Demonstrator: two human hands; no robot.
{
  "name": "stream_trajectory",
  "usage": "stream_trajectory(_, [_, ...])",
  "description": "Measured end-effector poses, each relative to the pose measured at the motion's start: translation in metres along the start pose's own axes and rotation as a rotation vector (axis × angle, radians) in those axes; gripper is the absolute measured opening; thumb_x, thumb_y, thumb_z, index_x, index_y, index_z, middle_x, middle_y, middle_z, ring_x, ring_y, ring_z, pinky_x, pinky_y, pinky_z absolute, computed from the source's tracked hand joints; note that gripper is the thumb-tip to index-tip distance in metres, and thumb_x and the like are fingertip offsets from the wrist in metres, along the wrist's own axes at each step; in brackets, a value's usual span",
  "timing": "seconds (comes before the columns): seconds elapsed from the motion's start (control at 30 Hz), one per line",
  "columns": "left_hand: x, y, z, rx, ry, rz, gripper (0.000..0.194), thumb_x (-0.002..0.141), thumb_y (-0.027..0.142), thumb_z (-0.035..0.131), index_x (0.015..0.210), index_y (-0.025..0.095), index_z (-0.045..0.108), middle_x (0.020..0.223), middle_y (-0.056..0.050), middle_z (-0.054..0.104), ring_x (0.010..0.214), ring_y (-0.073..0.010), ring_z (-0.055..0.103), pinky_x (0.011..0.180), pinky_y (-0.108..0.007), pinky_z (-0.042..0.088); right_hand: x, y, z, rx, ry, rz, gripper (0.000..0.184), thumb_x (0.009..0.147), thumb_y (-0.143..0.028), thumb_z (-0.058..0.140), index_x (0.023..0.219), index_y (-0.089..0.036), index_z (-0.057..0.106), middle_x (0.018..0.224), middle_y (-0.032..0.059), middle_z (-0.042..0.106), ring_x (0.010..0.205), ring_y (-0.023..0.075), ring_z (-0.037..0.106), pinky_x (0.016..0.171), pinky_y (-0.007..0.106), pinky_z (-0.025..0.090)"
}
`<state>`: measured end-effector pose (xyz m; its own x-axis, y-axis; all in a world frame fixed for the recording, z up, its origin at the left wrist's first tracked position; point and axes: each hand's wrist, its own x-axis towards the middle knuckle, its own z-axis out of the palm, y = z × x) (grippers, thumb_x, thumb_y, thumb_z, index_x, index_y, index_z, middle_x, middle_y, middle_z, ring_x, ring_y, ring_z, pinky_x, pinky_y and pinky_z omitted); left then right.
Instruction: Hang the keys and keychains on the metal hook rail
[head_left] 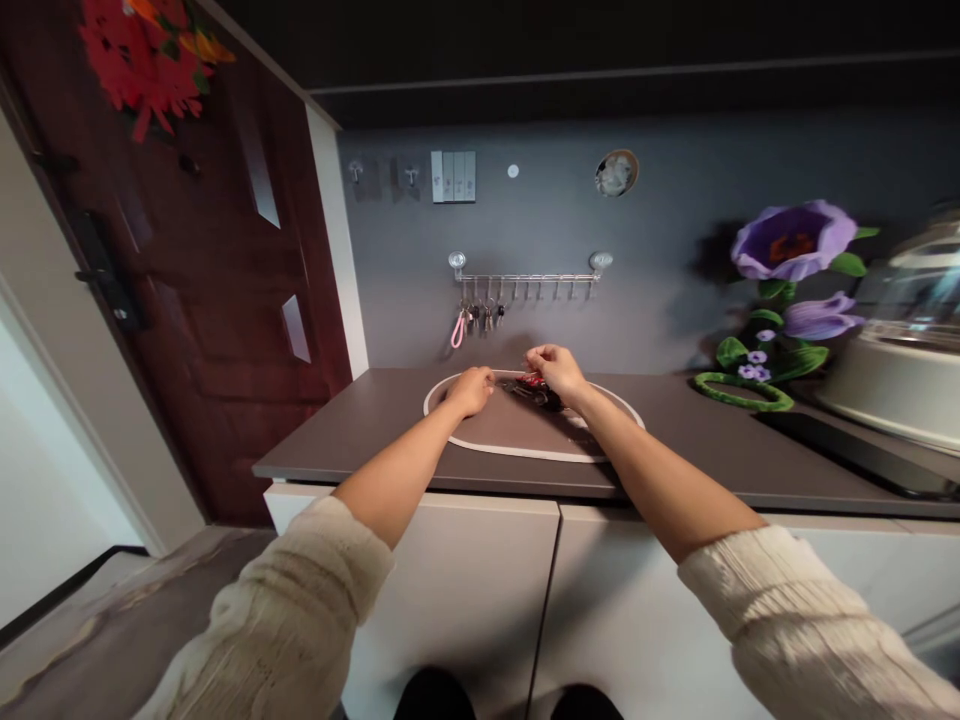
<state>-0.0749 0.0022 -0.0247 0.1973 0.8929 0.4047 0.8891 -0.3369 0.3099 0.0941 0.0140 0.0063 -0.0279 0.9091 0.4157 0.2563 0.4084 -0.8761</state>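
A small red-and-black object [534, 390], looking like a model vehicle, rests on a brown oval mat [510, 430] with a pale rim. Just above and to the right of it is my right hand [559, 372], its thumb and fingertips pinched together. Whatever that pinch holds is too small to make out, and the palm and wrist cover part of the red-and-black object. My left hand [472, 391] is over the mat's left part, a short way from the object. Its fingers are curled closed, and their contents are hidden.
Behind the mat, a wall-mounted hook rail [532, 278] carries several keys [487, 316] at its left end. Purple artificial flowers [793, 245] and a white-based appliance [896, 385] stand on the countertop [675, 440] at right. A dark red door [225, 300] is at left.
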Motion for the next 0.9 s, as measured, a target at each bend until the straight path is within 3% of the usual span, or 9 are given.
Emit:
stream_trajectory(0.13, [0.008,0.004,-0.002,0.089,-0.086,0.031,0.033,0.076,0.018,0.050,0.109,0.019,0.050,0.099,-0.007,0.059,0.091,-0.0171,0.054,0.080,-0.026,0.039,-0.003,0.008,-0.007,-0.360,0.010,-0.130,0.009,0.075,-0.019,0.051,0.071,-0.015,0.059,0.068,0.0015,0.062,0.060,0.0087,0.052,0.064,0.020,0.040])
stream_trajectory(0.3, [0.021,0.009,-0.002,0.197,-0.196,0.080,0.028,0.079,0.019,0.046,0.107,0.022,0.050,0.102,-0.008,0.057,0.089,-0.0185,0.055,0.076,-0.026,0.039,-0.004,0.009,-0.007,-0.587,-0.050,-0.198,0.011,0.076,-0.017,0.050,0.078,-0.016,0.061,0.073,0.0032,0.064,0.066,0.0106,0.054,0.066,0.020,0.038])
stream_trajectory(0.63, [0.022,0.004,0.009,0.211,-0.140,0.130,0.020,0.080,0.021,0.040,0.094,0.022,0.054,0.096,-0.005,0.054,0.081,-0.0167,0.054,0.068,-0.024,0.036,-0.001,0.014,-0.003,-0.689,-0.097,-0.237,0.013,0.077,-0.017,0.048,0.080,-0.017,0.061,0.075,0.0039,0.065,0.068,0.0117,0.055,0.066,0.020,0.037])
stream_trajectory(0.9, [0.015,0.003,0.001,0.142,-0.116,0.180,0.015,0.081,0.023,0.043,0.086,0.021,0.056,0.094,-0.002,0.053,0.078,-0.0128,0.050,0.069,-0.022,0.034,-0.002,0.013,-0.003,-0.701,-0.116,-0.241,0.014,0.077,-0.018,0.048,0.078,-0.017,0.062,0.073,0.0044,0.064,0.065,0.0122,0.054,0.063,0.021,0.036])
